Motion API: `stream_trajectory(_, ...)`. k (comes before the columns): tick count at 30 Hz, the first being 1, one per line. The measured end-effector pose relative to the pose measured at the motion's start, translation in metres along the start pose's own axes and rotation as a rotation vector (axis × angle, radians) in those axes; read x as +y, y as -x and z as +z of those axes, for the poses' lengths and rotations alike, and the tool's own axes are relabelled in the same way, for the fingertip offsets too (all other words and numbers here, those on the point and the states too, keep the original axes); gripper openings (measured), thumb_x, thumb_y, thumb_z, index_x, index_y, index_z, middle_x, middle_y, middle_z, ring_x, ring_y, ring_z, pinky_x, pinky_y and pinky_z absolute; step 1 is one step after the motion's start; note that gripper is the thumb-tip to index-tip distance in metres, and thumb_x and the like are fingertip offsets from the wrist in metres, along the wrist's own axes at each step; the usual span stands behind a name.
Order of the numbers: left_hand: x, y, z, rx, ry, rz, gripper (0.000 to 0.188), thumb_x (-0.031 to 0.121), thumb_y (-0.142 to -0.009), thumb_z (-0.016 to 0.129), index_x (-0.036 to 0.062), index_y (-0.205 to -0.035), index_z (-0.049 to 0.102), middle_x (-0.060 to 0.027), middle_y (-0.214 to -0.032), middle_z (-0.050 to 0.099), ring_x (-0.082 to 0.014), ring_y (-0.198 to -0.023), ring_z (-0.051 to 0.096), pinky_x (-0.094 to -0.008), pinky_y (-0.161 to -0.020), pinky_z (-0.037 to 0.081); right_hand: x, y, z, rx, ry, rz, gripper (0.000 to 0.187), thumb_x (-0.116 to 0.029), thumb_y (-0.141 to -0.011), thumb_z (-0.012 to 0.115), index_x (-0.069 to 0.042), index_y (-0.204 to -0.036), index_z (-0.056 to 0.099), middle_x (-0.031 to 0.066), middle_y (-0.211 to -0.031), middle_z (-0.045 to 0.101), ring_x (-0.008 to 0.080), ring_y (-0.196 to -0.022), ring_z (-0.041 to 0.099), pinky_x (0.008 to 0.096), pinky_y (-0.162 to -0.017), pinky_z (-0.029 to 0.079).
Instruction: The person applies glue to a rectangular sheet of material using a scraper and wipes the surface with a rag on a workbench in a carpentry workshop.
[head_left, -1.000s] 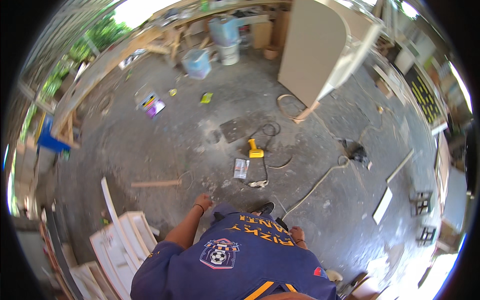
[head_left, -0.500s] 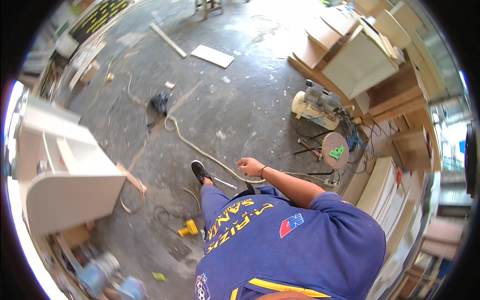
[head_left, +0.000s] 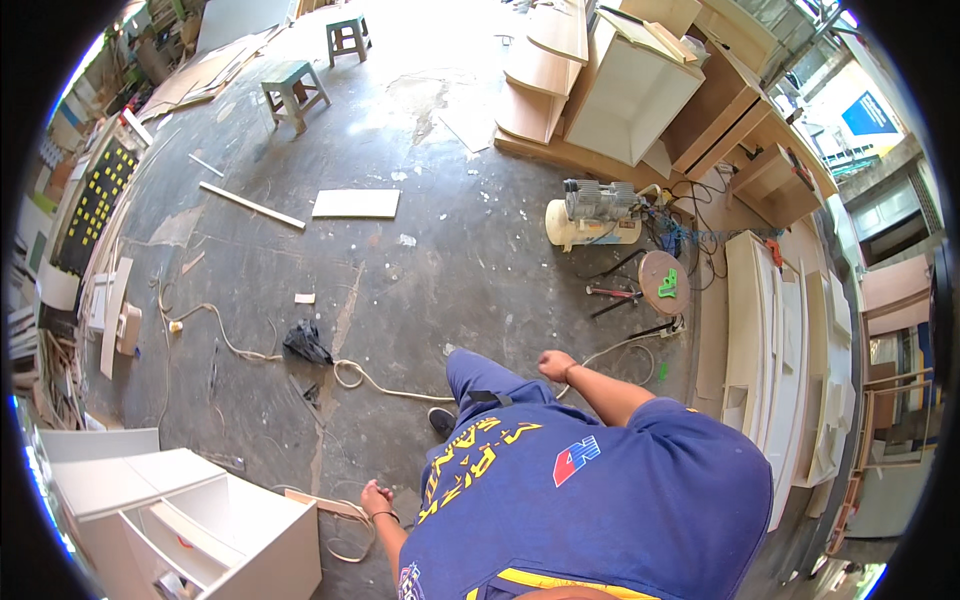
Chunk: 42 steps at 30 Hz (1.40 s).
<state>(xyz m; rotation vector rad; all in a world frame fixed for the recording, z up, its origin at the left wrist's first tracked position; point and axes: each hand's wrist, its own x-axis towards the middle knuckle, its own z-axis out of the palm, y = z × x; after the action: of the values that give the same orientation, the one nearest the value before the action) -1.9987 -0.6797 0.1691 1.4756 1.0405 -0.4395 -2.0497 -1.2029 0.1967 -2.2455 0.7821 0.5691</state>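
My left hand hangs low beside my hip, a band on its wrist, fingers loosely curled with nothing visible in them. Nearest to it are a curled wooden strip and the white cabinet at lower left. In front of my body, my right hand is loosely closed above the floor, its wrist banded too. Nothing shows in it. A pale hose runs along the floor past my shoe. To the right stands a round stool with a green object on top.
An air compressor stands beyond the round stool, cables trailing behind it. Wooden cabinets crowd the far right; panels lean along the right. A black bag, white board and narrow strip lie ahead. Two stools stand farther off.
The view has swung, showing more floor ahead and two stools. My left hand has come into view; my right hand has drawn back. The yellow tool on the floor is out of sight.
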Motion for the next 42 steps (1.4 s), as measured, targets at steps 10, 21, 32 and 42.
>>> stream_trajectory(10,0.144,-0.054,0.16,-0.082,-0.227,0.041,0.044,0.04,-0.087,0.037,0.0007,-0.082,0.057,-0.0018,-0.045,0.042,-0.0131,-0.036,0.043,-0.0246,-0.034,0.037,-0.012,-0.093,0.004,-0.254,-0.031,0.367,0.028,-0.022,-0.065,0.056,-0.006,-0.085,0.064,0.0149,-0.083,0.063,0.0258,-0.075,0.061,0.0325,-0.066,0.05)
stream_trajectory(21,0.275,-0.093,0.228,0.046,-0.603,0.154,0.036,0.032,-0.081,0.045,0.0008,-0.069,0.059,-0.0215,-0.08,0.059,-0.0355,-0.075,0.057,-0.0441,-0.064,0.044,-0.197,-0.371,-0.152,-0.207,-0.473,0.242,0.031,-0.013,-0.075,0.047,-0.01,-0.106,0.05,0.0035,-0.074,0.056,0.0121,-0.055,0.051,0.0254,-0.039,0.038)
stream_trajectory(32,0.266,-0.173,0.301,-0.011,-0.937,-0.115,0.027,0.029,-0.066,0.067,0.0049,-0.078,0.066,-0.0114,-0.079,0.063,-0.0268,-0.078,0.06,-0.0364,-0.07,0.047,-0.357,-0.562,-0.181,-0.458,-0.137,-0.028,0.032,-0.015,-0.077,0.046,-0.007,-0.108,0.048,0.0064,-0.081,0.058,0.0139,-0.057,0.053,0.0268,-0.04,0.039)
stream_trajectory(42,0.432,-0.2,0.326,0.237,0.142,-0.116,0.029,0.027,-0.08,0.047,0.0041,-0.071,0.062,-0.0087,-0.066,0.062,-0.0212,-0.057,0.06,-0.0324,-0.06,0.047,-0.509,-0.636,-0.175,-0.58,0.07,-0.365,0.033,-0.012,-0.076,0.046,-0.004,-0.109,0.047,0.0086,-0.085,0.059,0.0159,-0.06,0.056,0.0269,-0.042,0.042)
